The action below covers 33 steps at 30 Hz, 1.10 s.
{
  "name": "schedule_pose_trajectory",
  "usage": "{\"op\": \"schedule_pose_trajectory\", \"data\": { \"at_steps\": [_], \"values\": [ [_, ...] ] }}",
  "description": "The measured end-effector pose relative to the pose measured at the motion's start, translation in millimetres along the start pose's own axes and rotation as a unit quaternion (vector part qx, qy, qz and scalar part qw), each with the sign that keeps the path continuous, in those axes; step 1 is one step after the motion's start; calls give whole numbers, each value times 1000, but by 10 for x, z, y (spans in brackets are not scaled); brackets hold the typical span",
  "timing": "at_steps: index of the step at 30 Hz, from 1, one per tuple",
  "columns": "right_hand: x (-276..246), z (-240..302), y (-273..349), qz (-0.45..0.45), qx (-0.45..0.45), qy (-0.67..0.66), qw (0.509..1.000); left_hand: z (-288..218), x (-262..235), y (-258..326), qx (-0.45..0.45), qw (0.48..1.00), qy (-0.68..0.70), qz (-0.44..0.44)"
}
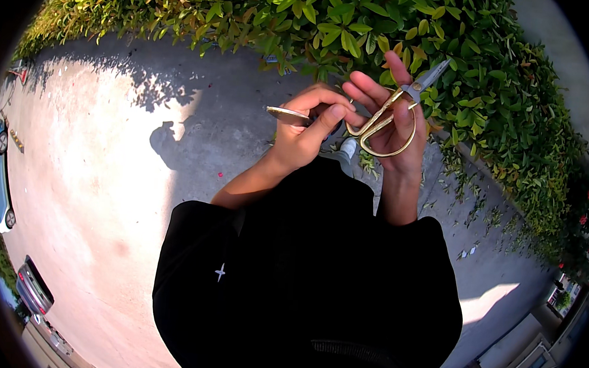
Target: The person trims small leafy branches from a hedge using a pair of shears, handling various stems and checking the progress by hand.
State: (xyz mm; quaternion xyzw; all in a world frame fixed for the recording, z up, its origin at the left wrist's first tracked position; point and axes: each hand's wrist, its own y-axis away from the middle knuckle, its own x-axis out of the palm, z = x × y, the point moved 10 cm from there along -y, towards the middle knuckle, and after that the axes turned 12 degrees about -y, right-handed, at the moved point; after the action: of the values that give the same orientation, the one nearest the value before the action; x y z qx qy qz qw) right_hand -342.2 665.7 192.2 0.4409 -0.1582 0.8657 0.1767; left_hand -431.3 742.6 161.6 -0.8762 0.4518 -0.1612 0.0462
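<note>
In my right hand (406,141) is a pair of scissors (416,89) with gold-coloured loop handles and grey blades. The handles lie across the palm near the thumb, and the blades point up and to the right, toward the hedge. Several fingers of that hand stretch upward behind the scissors. My left hand (300,138) is closed, its thumb and forefinger together near the scissors' handles. A thin, flat, brownish object with a pale rim (288,115) sticks out from the left side of that hand; its other end is hidden by the fingers.
A leafy green hedge (358,19) runs along the far side and down the right. Cut leaves (472,198) lie on the pavement (106,172) beside it. A light blue car (0,173) and a dark car (34,286) stand at far left. My shoe (349,147) shows below the hands.
</note>
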Motion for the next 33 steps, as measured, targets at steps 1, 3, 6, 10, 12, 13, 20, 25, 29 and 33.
{"op": "schedule_pose_trajectory", "data": {
  "at_steps": [1,3,6,10,12,13,20,25,29,33],
  "values": [
    [-7,-4,-1,0,1,0,1000,-50,-19,7,15,999,-30,-10],
    [13,-39,-8,17,15,-56,998,-105,-25,20,15,999,-38,-16],
    [58,-60,-6,26,22,-86,996,-155,-47,30,20,998,-52,-22],
    [70,-92,-7,37,28,-113,993,-229,-57,41,26,997,-68,-25],
    [105,-113,-7,57,34,-158,985,-287,-52,38,40,996,-76,-22],
    [99,-122,-8,57,34,-158,985,-329,-41,37,54,995,-84,-18],
    [165,-122,4,90,32,-187,978,-406,-10,46,74,994,-81,-13],
    [187,-97,15,73,26,-132,988,-394,0,65,86,993,-75,-20],
    [174,-80,21,54,17,-79,995,-393,5,55,87,993,-79,-18],
    [164,-61,18,45,11,-43,998,-335,-3,51,83,993,-86,-16]
  ]
}}
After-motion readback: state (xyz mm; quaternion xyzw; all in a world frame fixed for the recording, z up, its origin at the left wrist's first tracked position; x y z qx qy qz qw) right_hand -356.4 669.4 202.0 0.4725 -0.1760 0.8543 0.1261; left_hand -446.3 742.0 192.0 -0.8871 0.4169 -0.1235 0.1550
